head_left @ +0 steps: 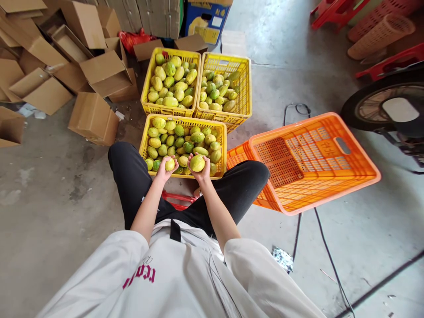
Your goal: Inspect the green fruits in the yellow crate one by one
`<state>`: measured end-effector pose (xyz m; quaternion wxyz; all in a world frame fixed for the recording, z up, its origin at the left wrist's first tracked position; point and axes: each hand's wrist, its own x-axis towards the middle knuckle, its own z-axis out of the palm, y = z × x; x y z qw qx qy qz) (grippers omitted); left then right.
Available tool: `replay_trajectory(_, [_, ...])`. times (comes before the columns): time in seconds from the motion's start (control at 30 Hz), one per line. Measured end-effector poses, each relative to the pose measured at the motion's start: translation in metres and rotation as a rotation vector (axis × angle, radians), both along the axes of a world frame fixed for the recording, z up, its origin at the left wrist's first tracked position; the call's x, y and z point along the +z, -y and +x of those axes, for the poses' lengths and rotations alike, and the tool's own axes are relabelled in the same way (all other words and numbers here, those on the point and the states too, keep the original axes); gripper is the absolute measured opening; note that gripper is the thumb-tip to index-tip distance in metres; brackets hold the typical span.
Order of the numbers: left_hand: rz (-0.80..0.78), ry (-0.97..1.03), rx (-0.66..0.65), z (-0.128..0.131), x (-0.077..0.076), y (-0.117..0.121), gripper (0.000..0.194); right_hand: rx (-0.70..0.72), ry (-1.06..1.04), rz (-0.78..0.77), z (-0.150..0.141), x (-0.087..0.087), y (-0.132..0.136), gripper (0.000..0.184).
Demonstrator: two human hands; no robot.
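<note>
My left hand [164, 170] cups a small yellow-green oval fruit [170, 164], its fingers curled around the side. In my right hand [204, 171] rests a larger yellow fruit [197, 163] with a green tinge, held on the palm and fingers. Both hands are above the near edge of a yellow crate [183, 120], which sits between my knees. Many similar yellow and green fruits [179, 142] fill this crate. The exact kind of fruit is not clear from here.
Behind stand two more yellow crates of fruit, one on the left [170, 110] and one on the right [245, 95]. An orange crate [318, 194] lies tilted by my right knee. Cardboard boxes [91, 115] pile up left; a wheel [371, 104] and cables [326, 238] are right.
</note>
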<state>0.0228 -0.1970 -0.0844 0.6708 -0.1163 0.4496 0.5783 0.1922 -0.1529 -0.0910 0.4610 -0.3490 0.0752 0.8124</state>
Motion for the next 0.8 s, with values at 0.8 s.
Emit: replay_trajectory(0.8, [0.03,0.069,-0.112,0.0018,0.0073,0.0002,0.03,0.076,-0.069,0.11,-0.0007,0.0034,0.0019,0.033])
